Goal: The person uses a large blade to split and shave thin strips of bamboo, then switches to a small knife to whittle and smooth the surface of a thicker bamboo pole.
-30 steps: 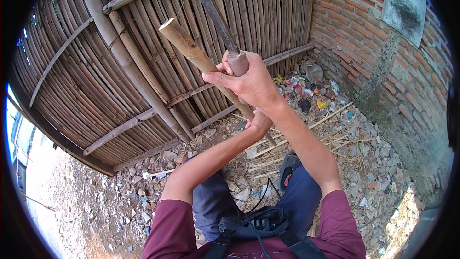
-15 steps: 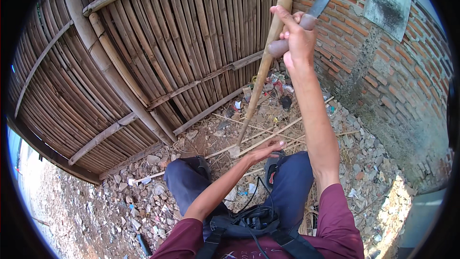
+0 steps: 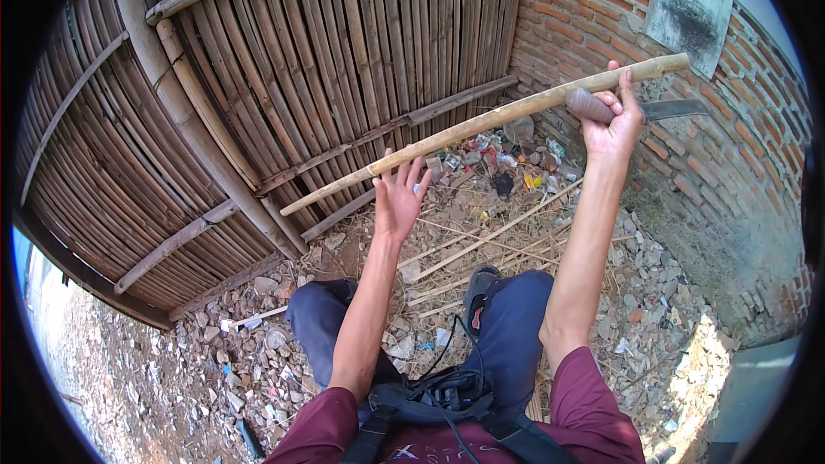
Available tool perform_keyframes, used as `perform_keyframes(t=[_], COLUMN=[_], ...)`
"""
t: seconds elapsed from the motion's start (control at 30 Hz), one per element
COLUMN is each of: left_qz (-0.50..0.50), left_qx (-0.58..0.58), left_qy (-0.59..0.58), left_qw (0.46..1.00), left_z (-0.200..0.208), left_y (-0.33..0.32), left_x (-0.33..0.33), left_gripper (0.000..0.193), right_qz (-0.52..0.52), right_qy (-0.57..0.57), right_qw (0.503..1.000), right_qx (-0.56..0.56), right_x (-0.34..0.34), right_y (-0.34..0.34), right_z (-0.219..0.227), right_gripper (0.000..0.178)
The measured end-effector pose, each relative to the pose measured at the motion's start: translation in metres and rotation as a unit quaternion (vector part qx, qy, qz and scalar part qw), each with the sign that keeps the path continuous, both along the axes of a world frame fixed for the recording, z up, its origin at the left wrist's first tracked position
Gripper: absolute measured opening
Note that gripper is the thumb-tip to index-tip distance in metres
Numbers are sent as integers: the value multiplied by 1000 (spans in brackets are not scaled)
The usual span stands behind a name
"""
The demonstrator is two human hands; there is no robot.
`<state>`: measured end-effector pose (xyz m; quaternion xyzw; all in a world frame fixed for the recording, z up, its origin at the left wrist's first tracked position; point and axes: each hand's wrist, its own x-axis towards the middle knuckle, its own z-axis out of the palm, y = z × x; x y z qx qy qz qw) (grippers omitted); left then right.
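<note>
My right hand grips a machete by its thick brownish handle, the dark blade pointing right. Its fingers also reach up around a long bamboo pole, near the thicker right end. The pole slants across in front of me, its thin end low at the left by the slatted wall. Under the thinner part, my left hand is open, fingers spread and their tips at the pole.
A bamboo slat wall stands ahead and left, a brick wall to the right. Thin bamboo strips lie on the rubble ground before my legs. Bits of litter lie in the corner.
The pole has swung from steep to nearly level, its lower end rising to the left. My left hand has risen from near my knees to the pole; my right hand has moved right and down.
</note>
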<state>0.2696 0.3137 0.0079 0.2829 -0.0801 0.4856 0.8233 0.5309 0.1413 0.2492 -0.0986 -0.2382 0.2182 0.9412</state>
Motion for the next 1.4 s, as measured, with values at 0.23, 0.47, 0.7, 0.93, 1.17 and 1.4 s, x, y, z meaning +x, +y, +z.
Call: perform_keyframes(t=[0.23, 0.47, 0.7, 0.93, 1.17, 1.4], left_qz=[99, 265, 358, 404, 361, 419], left_qx=[-145, -33, -3, -34, -58, -122], left_qy=[-175, -99, -42, -49, -106, -54], left_qw=[969, 959, 933, 913, 925, 898], left_z=[0, 62, 85, 58, 26, 25], left_y=[42, 49, 50, 72, 80, 81], left_x=[-64, -156, -167, -193, -201, -202], left_gripper=[40, 59, 65, 66, 65, 62], right_qz=[143, 129, 96, 23, -221, -197], right_qy=[134, 148, 33, -125, -528, -578], right_qw=[979, 934, 858, 853, 594, 545], right_qx=[-54, -298, -504, -507, -565, -574], right_x=[8, -10, -3, -46, -23, -52], right_y=[41, 101, 96, 84, 86, 101], right_z=[-88, -242, -345, -280, -270, -309], right_gripper=[44, 20, 21, 16, 28, 29])
